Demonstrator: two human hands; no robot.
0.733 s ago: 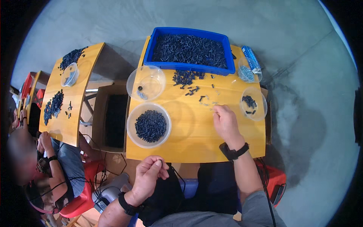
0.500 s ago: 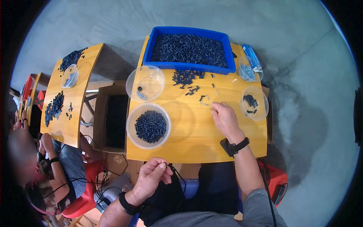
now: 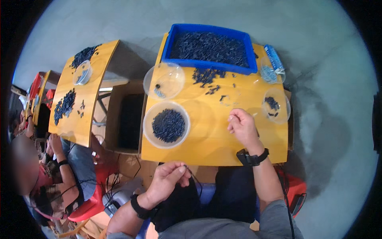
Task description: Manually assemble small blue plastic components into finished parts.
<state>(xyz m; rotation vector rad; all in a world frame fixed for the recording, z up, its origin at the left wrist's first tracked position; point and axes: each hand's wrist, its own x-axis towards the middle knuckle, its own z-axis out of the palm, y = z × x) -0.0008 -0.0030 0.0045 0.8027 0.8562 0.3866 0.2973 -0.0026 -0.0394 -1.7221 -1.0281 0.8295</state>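
Observation:
My left hand (image 3: 170, 176) is closed in a pinch in front of the table's near edge, above my lap. A dark speck shows at its fingertips, too small to name. Over the right half of the yellow table (image 3: 215, 143), my right hand (image 3: 242, 126) has its thumb and fingers pressed together; whatever is between them is hidden. Just beyond it lie a few small silvery pieces (image 3: 227, 104) and a short black piece (image 3: 222, 98). Left of it stands a round clear tub (image 3: 146, 134) full of small black cylindrical parts (image 3: 168, 125).
A blue tray (image 3: 215, 65) heaped with black parts stands at the far edge, loose parts (image 3: 207, 75) before it. Clear tubs (image 3: 165, 79) (image 3: 281, 115) hold a few pieces. A blue packet (image 3: 273, 57) lies far right. Left, a person (image 3: 67, 167) sits at another table (image 3: 85, 127).
My right hand has drawn back slightly toward me from the small silvery pieces, fingers still pinched. My left hand stays pinched near the table edge. The whole view has shifted.

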